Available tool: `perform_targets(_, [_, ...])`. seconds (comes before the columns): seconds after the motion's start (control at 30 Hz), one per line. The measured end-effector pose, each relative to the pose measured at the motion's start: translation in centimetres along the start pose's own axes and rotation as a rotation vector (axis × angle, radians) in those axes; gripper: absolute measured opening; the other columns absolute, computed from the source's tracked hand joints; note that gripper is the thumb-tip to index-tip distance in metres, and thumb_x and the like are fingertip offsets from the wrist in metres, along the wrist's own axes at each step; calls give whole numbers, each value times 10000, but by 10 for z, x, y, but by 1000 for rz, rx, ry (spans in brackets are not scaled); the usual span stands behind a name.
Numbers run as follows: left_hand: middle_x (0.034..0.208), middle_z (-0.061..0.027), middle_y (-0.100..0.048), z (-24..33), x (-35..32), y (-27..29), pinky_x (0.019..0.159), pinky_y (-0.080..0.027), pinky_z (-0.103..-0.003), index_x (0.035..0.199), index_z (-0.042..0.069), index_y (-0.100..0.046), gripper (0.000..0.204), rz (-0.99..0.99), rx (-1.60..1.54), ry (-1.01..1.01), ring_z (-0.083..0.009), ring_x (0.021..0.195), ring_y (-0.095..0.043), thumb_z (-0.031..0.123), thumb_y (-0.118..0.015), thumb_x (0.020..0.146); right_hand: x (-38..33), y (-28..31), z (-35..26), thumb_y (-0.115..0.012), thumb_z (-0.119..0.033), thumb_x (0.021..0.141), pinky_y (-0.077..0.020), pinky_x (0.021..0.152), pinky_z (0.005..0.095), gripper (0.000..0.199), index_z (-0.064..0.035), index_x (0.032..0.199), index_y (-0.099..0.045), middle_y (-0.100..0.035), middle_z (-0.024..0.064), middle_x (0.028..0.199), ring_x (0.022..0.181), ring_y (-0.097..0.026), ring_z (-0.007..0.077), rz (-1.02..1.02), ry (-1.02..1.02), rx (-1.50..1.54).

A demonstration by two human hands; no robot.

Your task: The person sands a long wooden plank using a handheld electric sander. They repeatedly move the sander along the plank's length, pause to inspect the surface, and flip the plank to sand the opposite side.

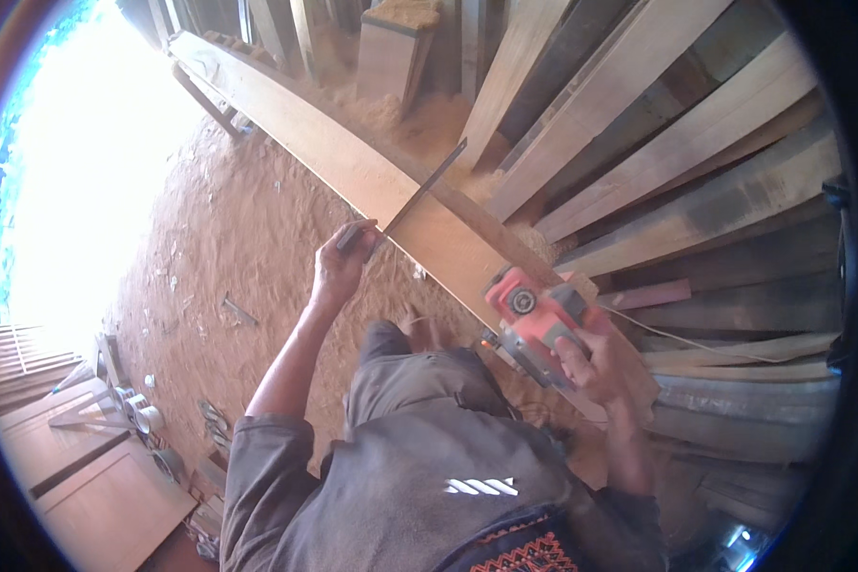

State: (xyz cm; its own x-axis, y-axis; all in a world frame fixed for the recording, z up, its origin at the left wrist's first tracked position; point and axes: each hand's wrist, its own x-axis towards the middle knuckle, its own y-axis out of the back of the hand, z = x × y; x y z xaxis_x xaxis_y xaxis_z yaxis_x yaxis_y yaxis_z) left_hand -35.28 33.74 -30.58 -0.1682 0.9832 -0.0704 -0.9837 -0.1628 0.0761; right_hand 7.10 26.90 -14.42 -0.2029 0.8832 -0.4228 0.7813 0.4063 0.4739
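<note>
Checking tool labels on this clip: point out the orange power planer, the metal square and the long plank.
orange power planer (529,310), head view, on its orange body.
metal square (427,191), head view, mid blade.
long plank (343,157), head view, bare top face.

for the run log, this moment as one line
left hand: holds square on plank | right hand: grips orange planer

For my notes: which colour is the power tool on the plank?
Orange-red, with grey parts; head view shows it.
</note>
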Motion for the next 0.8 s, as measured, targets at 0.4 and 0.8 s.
perform_targets(0.4, [1158, -92, -774, 21, -104, 29, 956, -561, -317, 1365, -13, -668, 313, 576, -260, 101, -159, 1076, -717, 149, -641, 1099, 112, -50, -25, -572, -438, 1077, -384, 458, 253, 468, -87, 775, -640, -544, -56, 632, 519, -514, 52, -249, -31, -4])
perform_targets(0.8, [1184, -108, -768, 16, -152, 75, 1026, -538, -365, 1375, 4, -671, 351, 943, -215, 133, -189, 1130, -715, 219, -656, 1097, 358, -178, -194, -537, -562, 1070, -387, 425, 276, 572, -58, 891, -741, -474, -59, 590, 454, -456, 74, -376, 226, 110])
